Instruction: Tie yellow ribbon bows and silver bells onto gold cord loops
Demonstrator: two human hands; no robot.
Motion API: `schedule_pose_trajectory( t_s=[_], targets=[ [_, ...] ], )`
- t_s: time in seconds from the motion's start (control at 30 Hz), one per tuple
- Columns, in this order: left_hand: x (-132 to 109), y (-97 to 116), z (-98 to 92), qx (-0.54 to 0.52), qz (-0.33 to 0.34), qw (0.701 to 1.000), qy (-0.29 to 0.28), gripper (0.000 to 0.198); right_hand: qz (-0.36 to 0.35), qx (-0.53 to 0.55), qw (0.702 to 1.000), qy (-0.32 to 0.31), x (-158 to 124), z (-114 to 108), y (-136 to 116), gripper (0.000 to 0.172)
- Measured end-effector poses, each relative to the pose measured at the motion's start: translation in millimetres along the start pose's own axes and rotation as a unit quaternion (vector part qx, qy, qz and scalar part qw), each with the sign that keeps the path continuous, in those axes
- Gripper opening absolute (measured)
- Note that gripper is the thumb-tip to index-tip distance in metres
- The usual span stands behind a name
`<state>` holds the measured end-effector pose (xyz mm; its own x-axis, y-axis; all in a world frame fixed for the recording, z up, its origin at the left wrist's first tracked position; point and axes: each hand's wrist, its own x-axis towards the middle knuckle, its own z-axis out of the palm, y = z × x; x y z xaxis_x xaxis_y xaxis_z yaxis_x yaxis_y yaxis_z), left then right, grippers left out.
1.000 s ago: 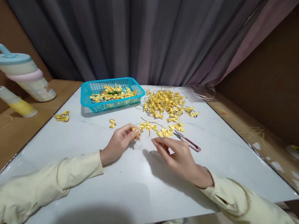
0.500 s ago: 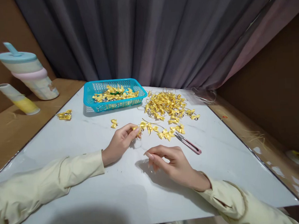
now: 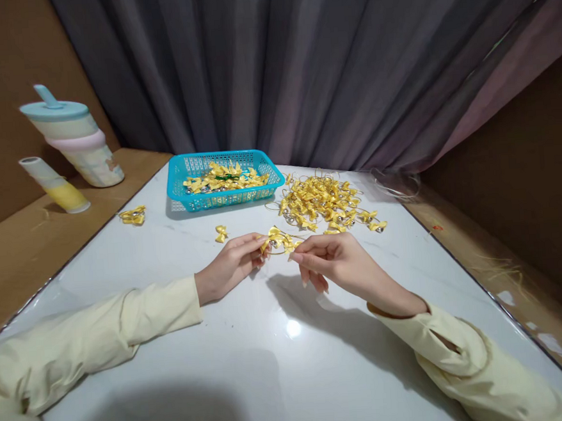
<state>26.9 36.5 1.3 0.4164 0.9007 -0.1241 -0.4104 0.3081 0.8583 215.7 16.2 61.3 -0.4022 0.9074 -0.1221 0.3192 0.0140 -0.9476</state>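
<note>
My left hand is closed, its thumb and fingertips pinching a yellow ribbon bow above the white table. Between my hands shows another yellow bow with a silver bell and a thin gold cord. My right hand has thumb and forefinger pressed together at the right end of this cord, beside a yellow bow; its other fingers hang loosely curled. Whether it grips the cord or the bow's edge is too small to tell. A single yellow bow lies just beyond my left hand.
A blue basket of yellow bows stands at the back. Right of it lies a pile of bows with bells and cords. A few bows lie at the left. A tumbler and a yellow-wound cone stand beyond the left edge.
My right hand has moved up and forward to the bows at my left hand, its fingertips now at the cord. It now hides the pink-handled thread snips. The view has shifted slightly right.
</note>
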Motion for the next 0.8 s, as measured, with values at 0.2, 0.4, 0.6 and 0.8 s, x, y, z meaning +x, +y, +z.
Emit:
schedule_pose_trajectory(
  t_s=[0.2,0.4,0.6,0.8],
  targets=[
    [-1.5,-1.5,0.6,0.040,0.011,0.999,-0.016,0.014,0.001,0.132,0.991,-0.012,-4.5,2.7,-0.6,0.021],
    [-2.2,-1.6,1.5,0.089,0.038,0.995,0.013,0.017,0.059,0.253,0.957,-0.133,-12.2,22.8,6.6,0.021],
    [-4.7,0.3,2.5,0.119,0.033,0.992,-0.001,0.021,0.007,0.136,0.990,-0.028,-8.8,21.9,5.3,0.024],
    [-7.7,0.3,3.3,0.188,0.065,0.979,-0.038,0.024,-0.114,-0.100,0.983,0.106,-4.1,-3.2,-4.4,0.020]
  ],
)
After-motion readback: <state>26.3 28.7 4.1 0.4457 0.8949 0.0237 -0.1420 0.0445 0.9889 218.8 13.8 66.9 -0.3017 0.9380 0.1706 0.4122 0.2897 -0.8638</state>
